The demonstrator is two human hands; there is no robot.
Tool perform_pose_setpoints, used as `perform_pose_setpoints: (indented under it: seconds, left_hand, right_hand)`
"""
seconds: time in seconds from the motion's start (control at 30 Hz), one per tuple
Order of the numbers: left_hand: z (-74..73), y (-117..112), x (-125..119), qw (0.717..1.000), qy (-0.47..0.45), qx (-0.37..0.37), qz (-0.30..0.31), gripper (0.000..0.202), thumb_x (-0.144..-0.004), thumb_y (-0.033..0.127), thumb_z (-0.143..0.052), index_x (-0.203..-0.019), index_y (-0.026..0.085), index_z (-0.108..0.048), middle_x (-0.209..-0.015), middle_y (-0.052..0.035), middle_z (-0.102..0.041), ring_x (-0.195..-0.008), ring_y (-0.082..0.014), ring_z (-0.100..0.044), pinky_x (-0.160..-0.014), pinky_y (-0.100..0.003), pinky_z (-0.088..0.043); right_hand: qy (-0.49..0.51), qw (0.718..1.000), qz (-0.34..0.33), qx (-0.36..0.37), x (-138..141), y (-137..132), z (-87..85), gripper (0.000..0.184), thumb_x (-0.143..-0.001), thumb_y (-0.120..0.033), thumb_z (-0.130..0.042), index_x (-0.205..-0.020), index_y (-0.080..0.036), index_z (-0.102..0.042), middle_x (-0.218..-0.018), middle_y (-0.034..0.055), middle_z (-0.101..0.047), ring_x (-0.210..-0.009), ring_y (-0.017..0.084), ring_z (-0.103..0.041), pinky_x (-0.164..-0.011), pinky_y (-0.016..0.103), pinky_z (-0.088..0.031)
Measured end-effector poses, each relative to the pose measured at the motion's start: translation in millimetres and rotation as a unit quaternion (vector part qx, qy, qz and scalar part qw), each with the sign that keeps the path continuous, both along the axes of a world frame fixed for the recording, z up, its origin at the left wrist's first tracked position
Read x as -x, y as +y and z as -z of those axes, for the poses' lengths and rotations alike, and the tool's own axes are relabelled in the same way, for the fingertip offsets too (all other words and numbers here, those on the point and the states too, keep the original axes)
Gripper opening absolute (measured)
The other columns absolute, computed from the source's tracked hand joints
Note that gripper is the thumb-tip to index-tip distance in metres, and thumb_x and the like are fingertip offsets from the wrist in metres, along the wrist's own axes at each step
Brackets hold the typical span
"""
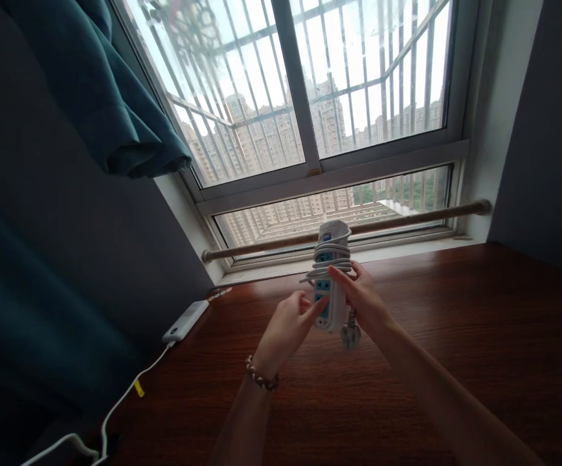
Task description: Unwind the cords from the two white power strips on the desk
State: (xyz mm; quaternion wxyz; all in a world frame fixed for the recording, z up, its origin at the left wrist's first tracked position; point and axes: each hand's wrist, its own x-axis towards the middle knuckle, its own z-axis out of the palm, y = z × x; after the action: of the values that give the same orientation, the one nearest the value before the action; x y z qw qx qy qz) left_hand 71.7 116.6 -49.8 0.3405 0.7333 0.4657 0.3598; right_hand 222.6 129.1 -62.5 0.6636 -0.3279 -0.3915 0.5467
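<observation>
Both my hands hold a white power strip (338,309) with blue-green sockets, raised above the brown wooden table. Its white cord (332,254) is wound several times around the upper half. My right hand (364,294) grips the strip's right side, the thumb lying over the lower cord turns. My left hand (288,323) is closed at the lower left edge, its thumb pressed on the socket face. Below my right hand's fingers dangles the plug (350,333), its prongs blurred. A braided bracelet circles my left wrist.
On the left of the wooden table (456,362) lies a white power bank (187,321) with a white cable (130,388) running to the lower left. A horizontal rail (407,222) crosses before the barred window. A teal curtain (116,110) hangs at upper left.
</observation>
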Motion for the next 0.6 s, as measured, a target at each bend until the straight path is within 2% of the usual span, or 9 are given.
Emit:
perform_pose_setpoints:
  seconds: [0.07, 0.13, 0.2, 0.3, 0.47, 0.6]
  left_hand:
    - [-1.9, -1.0, -2.1, 0.998, -0.002, 0.0, 0.06, 0.035, -0.082, 0.046, -0.058, -0.09, 0.013, -0.067, -0.087, -0.0097, -0.067, -0.084, -0.0272, -0.061, -0.07, -0.029, -0.045]
    - [-4.2, -1.0, -5.5, 0.991, -0.075, 0.014, 0.111, 0.031, -0.081, 0.039, -0.062, -0.099, 0.014, -0.065, -0.097, -0.0087, -0.067, -0.091, -0.0265, -0.061, -0.075, -0.028, -0.047]
    - [-5.7, 0.0, -8.9, 0.982, -0.144, 0.031, 0.116, 0.036, -0.075, 0.031, -0.068, -0.107, 0.016, -0.061, -0.106, -0.0087, -0.065, -0.097, -0.0258, -0.06, -0.079, -0.028, -0.048]
    - [-6.6, 1.5, -12.0, 0.978, -0.177, 0.044, 0.104, 0.042, -0.069, 0.021, -0.074, -0.108, 0.017, -0.061, -0.11, -0.0087, -0.064, -0.101, -0.0259, -0.06, -0.084, -0.03, -0.048]
    - [-7.7, -2.2, -11.4, 0.98, -0.148, 0.025, 0.131, 0.042, -0.069, 0.013, -0.071, -0.11, 0.019, -0.06, -0.112, -0.0072, -0.062, -0.1, -0.0237, -0.059, -0.085, -0.029, -0.048]
    - [-7.4, -7.5, -5.6, 0.993, -0.066, -0.022, 0.091, 0.047, -0.07, 0.013, -0.069, -0.114, 0.017, -0.054, -0.1, -0.007, -0.063, -0.085, -0.0207, -0.06, -0.071, -0.026, -0.049]
  right_hand:
    - [-0.004, 1.0, 0.013, -0.003, 1.0, 0.4, 1.9, 0.057, -0.062, -0.048, -0.075, -0.101, -0.018, -0.047, -0.078, 0.0028, -0.062, -0.057, 0.013, -0.056, -0.045, 0.019, -0.039]
    - [-0.009, 1.0, 0.002, -0.012, 3.6, -0.3, 2.9, 0.057, -0.063, -0.048, -0.075, -0.101, -0.018, -0.046, -0.08, 0.0034, -0.062, -0.059, 0.013, -0.057, -0.045, 0.019, -0.04]
    - [-0.01, 0.999, -0.025, -0.036, 7.1, -1.6, 3.5, 0.059, -0.062, -0.044, -0.076, -0.105, -0.018, -0.044, -0.085, 0.0047, -0.063, -0.064, 0.014, -0.06, -0.049, 0.02, -0.044]
    - [-0.019, 0.995, -0.062, -0.079, 11.9, -3.6, 4.3, 0.064, -0.062, -0.037, -0.078, -0.109, -0.018, -0.039, -0.089, 0.0049, -0.064, -0.073, 0.017, -0.063, -0.059, 0.023, -0.05]
    - [-0.032, 0.992, -0.075, -0.097, 13.7, -7.1, 0.9, 0.076, -0.058, -0.028, -0.081, -0.115, -0.017, -0.033, -0.095, 0.0081, -0.064, -0.083, 0.019, -0.063, -0.074, 0.029, -0.052]
    - [0.016, 0.994, -0.084, -0.064, 10.9, -8.0, -4.2, 0.098, -0.053, -0.022, -0.083, -0.13, -0.019, -0.021, -0.09, 0.0053, -0.064, -0.079, 0.018, -0.063, -0.071, 0.028, -0.052]
